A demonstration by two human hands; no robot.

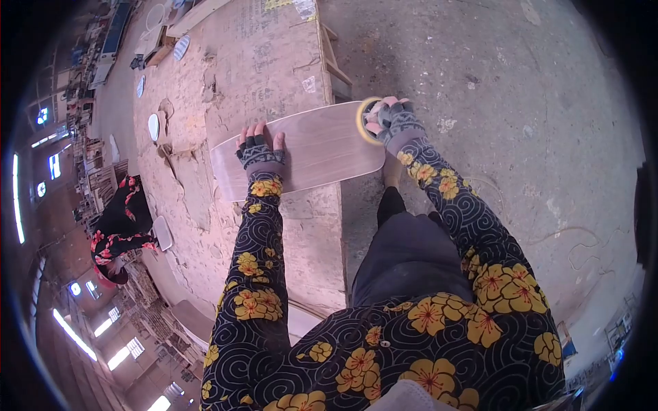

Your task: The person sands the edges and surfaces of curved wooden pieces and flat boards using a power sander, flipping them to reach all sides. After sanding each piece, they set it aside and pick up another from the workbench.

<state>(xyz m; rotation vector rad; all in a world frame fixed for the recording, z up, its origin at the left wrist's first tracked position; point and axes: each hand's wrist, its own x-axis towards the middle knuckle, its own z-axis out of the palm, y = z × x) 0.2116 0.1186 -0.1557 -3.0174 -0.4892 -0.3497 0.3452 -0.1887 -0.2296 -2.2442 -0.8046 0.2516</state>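
Note:
A flat wooden board (319,144) with rounded corners lies on the worktable, its right end jutting past the table edge. My left hand (260,147), in a fingerless patterned glove, rests on the board's left part with fingers spread and thumb apart. At the overhanging end, my right hand (395,123), gloved the same way, has its fingers curled round a yellow ring-shaped roll (362,122). The roll is against or very near the board's end; exact contact is not clear. Part of the roll is hidden by my fingers.
The worn worktable (274,82) has torn patches and several small oval pieces (153,127) along its far side. Across it bends another person (127,226) in a floral top, near a rounded board (162,233). A cord (576,233) lies on the concrete floor (493,103).

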